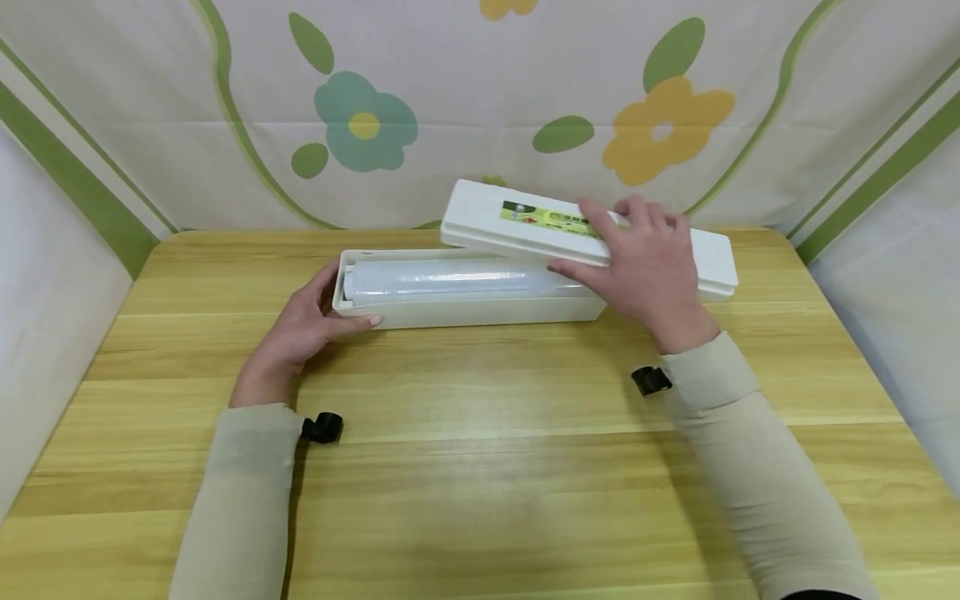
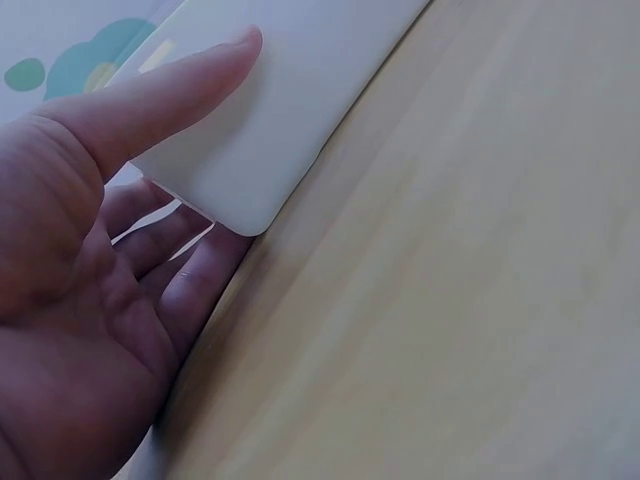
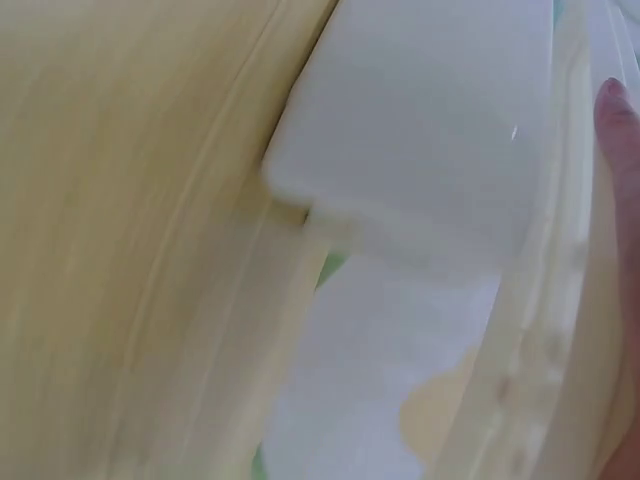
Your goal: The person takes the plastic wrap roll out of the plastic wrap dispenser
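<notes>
A long white box (image 1: 480, 313) lies on the table with a roll of cling film (image 1: 450, 280) inside it. At its left end my left hand (image 1: 303, 325) grips the box, thumb on the front wall and fingers behind the end; the left wrist view shows the thumb (image 2: 190, 95) on the white wall. My right hand (image 1: 641, 262) holds the white lid (image 1: 480, 212), which bears a green and yellow label. That lid is raised and slanted over the box's right part. In the right wrist view the lid's edge (image 3: 545, 330) is apart from the box end (image 3: 410, 130).
The wooden table (image 1: 480, 467) spreads out in front of the box. Behind it hangs a white cloth (image 1: 480, 92) printed with flowers and leaves. Black wrist mounts (image 1: 324, 427) sit on both sleeves.
</notes>
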Motion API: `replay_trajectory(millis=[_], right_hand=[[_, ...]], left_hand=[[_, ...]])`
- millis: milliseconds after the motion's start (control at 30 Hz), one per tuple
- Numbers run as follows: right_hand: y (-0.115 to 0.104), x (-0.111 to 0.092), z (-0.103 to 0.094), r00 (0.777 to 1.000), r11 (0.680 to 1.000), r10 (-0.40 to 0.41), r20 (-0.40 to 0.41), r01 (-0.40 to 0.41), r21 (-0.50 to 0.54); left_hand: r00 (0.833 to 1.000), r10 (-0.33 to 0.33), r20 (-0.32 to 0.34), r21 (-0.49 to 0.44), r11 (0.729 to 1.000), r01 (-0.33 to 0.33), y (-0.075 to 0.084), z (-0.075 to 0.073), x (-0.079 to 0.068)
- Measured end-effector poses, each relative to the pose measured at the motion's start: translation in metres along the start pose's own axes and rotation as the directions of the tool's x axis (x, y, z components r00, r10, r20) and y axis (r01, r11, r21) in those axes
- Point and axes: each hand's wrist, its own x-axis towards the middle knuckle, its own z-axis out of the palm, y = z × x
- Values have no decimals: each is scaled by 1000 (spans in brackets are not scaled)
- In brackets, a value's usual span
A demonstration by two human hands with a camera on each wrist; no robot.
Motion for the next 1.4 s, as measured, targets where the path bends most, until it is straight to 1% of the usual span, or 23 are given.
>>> replay_trajectory(millis=[100, 200, 333, 433, 533, 733, 900, 967, 1100, 1233, 1400], right_hand=[[14, -5, -2, 999, 999, 43, 27, -43, 1], [25, -10, -5, 991, 995, 98, 92, -97, -7], [38, -15, -8, 969, 985, 173, 177, -174, -7], [48, -18, -8, 960, 979, 200, 196, -205, 5], [60, -23, -7, 951, 973, 222, 216, -230, 13], [80, -31, -5, 917, 956, 277, 286, -294, 18], [91, -37, -2, 905, 946, 295, 308, -322, 39], [95, -39, -1, 903, 944, 296, 311, -326, 50], [104, -44, 1, 893, 937, 305, 330, -344, 65], [112, -49, 3, 884, 935, 310, 351, -350, 56], [115, -53, 7, 885, 940, 287, 366, -334, 71]], left_hand=[[1000, 1, 6, -3, 1000, -1, 0, -1, 0], [1000, -2, 10, 0, 1000, 2, 0, -2, 0], [1000, 3, 19, -26, 1000, -2, -1, -2, -1], [1000, 2, 24, -50, 999, -1, -1, -2, -1], [1000, -2, 28, -47, 999, 3, 0, -2, -2], [999, -15, 35, -48, 999, 17, -1, -2, -2], [999, -28, 35, -47, 998, 29, -1, -2, -2], [999, -21, 35, -44, 999, 23, -1, -2, -2], [999, -5, 40, -45, 999, 7, -2, -1, -1], [999, 2, 41, -45, 999, 0, -2, -1, 0], [999, -3, 39, -32, 999, 4, -2, -2, 0]])
